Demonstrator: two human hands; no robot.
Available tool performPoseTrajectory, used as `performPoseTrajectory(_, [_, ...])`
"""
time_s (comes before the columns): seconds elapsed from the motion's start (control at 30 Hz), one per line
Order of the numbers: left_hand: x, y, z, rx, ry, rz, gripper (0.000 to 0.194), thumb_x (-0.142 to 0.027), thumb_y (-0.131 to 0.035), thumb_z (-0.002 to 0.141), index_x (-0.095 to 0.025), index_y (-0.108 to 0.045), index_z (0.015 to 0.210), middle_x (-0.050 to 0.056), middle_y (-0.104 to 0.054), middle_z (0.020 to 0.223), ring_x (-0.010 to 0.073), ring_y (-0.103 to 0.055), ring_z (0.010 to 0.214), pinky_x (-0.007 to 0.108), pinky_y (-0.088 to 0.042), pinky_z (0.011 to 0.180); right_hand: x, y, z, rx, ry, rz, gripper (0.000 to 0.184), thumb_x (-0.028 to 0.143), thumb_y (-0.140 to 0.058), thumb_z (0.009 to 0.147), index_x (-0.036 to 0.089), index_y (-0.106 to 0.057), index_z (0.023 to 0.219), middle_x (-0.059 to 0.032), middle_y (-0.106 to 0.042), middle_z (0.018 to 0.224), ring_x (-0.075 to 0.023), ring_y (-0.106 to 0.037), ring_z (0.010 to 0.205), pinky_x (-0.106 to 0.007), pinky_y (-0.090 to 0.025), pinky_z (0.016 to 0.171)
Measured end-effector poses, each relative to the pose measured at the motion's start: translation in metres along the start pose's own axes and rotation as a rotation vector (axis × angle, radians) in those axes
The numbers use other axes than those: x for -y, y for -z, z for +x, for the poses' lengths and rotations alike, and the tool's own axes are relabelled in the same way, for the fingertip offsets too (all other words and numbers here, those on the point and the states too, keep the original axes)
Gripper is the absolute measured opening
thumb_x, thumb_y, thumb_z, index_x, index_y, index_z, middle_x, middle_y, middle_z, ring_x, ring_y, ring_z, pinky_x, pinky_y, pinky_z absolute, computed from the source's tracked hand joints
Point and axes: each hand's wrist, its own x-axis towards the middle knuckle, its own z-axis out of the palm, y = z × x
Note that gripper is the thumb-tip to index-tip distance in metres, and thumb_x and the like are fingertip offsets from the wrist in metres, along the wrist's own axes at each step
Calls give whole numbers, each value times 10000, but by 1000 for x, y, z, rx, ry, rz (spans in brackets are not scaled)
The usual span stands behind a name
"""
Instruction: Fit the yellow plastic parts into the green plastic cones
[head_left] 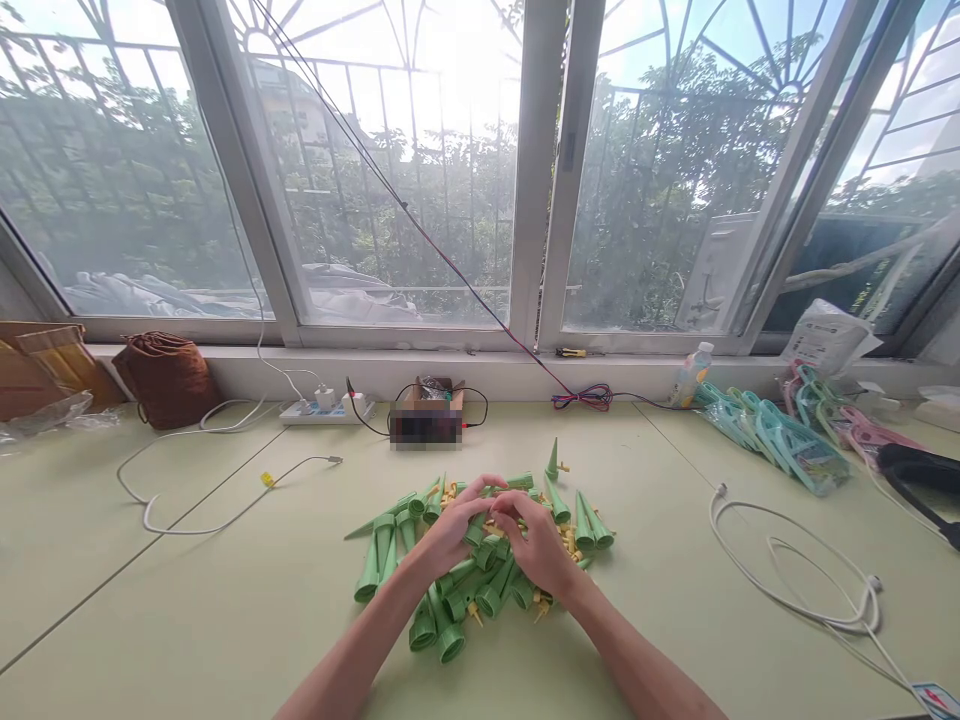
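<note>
The left hand [459, 520] and right hand [538, 540] are meeting over green cones [491, 590] pointing variously, fingers bunching together, any grip hidden.

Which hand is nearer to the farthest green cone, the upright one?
Right. The right hand is in front of the green cone; the left hand is in front too, but farther left.

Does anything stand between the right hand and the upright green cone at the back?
Yes: another green cone lies between the right hand and the upright cone, its wide end nearer the hand.
</note>
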Motion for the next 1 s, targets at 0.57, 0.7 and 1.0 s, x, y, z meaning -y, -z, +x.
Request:
performPoseTrajectory(0.57, [2, -5, 0, 30, -40, -8, 184, -247, -607, 811, -240, -619, 994, -14, -559, 768, 101, -499, 648, 160, -370, 520, 1, -1, 4, 1, -203, 284, 187, 382, -563, 907, 200, -577, 864, -11, -558, 794, -126, -502, 585, -257, -452, 539])
performPoseTrajectory(0.7, [2, -7, -1, 55, -25, -76, 226, -257, -601, 817, -253, -607, 1043, -15, -570, 748, 112, -534, 634, 177, -401, 521, -2, -1, 6, 0, -234, 338, 230, 426, -584, 895, 201, -597, 850, -8, -558, 785, -119, -521, 557, -257, -466, 523])
performPoseTrajectory(1.0, [-3, -3, 0, -6, 79, -205, 258, -269, -651, 799, -191, -699, 1040, 36, -646, 869, 111, -544, 644, 177, -378, 495, -7, -2, 8, 90, -300, 434, 338, 505, -559, 894, 194, -595, 768, 30, -534, 586, -103, -478, 434, -226, -409, 411])
